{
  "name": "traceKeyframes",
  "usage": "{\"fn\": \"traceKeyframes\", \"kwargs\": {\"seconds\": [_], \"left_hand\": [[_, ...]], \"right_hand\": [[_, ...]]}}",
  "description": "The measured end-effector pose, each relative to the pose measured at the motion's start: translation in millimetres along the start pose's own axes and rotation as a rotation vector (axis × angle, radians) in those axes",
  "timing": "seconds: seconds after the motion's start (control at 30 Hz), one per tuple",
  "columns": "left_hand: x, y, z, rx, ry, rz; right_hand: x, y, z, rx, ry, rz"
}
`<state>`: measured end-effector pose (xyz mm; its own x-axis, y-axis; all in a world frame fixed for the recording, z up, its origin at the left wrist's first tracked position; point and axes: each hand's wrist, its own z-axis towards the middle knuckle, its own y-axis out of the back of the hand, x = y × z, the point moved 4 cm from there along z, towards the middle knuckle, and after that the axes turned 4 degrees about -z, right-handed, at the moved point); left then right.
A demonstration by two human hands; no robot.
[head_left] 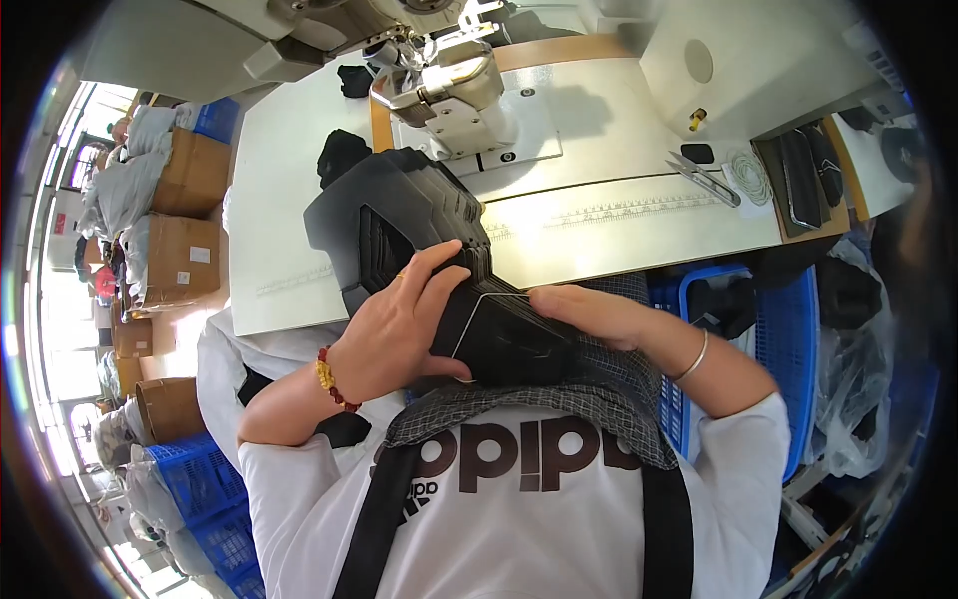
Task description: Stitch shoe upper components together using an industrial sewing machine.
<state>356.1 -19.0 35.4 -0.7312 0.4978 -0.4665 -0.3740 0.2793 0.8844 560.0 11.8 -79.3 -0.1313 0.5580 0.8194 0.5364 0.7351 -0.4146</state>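
A thick stack of black, flat, angular panels (399,190) leans over the table's front edge, its layers showing as steps on the right side. Its near part lies against my lap, with a thin pale band (469,327) running across it. My left hand (389,329) grips this near part, fingers on top and thumb spread toward me. At the band's right end, my right hand (589,311) has its fingers together and holds the band taut. The right thumb is hidden. Whether the band goes all round the stack cannot be seen.
The sewing machine (454,100) stands at the back. Thread snips (704,180), a coil of pale cord (748,178) and a phone (798,180) lie at the right. A blue crate (788,369) sits below there; cardboard boxes (185,260) stand on the left.
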Motion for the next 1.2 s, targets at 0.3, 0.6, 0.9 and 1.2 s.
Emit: {"fn": "traceKeyframes", "kwargs": {"seconds": [0.3, 0.6, 0.9, 1.2], "left_hand": [[-19.1, 12.4, -4.5, -0.038, 0.015, 0.194], [-31.7, -19.5, -72.1, -0.305, -0.213, 0.059], [-10.7, -120.6, -128.2, -0.334, 0.431, -0.803], [-39.2, -132.3, -96.3, -0.747, 0.657, -2.103]], "right_hand": [[8.2, -8.5, 16.1, 0.082, -0.311, -0.37], [12.6, -14.5, 9.1, 0.077, -0.261, -0.094], [18.7, -50.8, 15.2, 0.106, -0.29, -0.035], [-16.1, -92.0, 19.7, -0.055, -0.233, -0.161]]}}
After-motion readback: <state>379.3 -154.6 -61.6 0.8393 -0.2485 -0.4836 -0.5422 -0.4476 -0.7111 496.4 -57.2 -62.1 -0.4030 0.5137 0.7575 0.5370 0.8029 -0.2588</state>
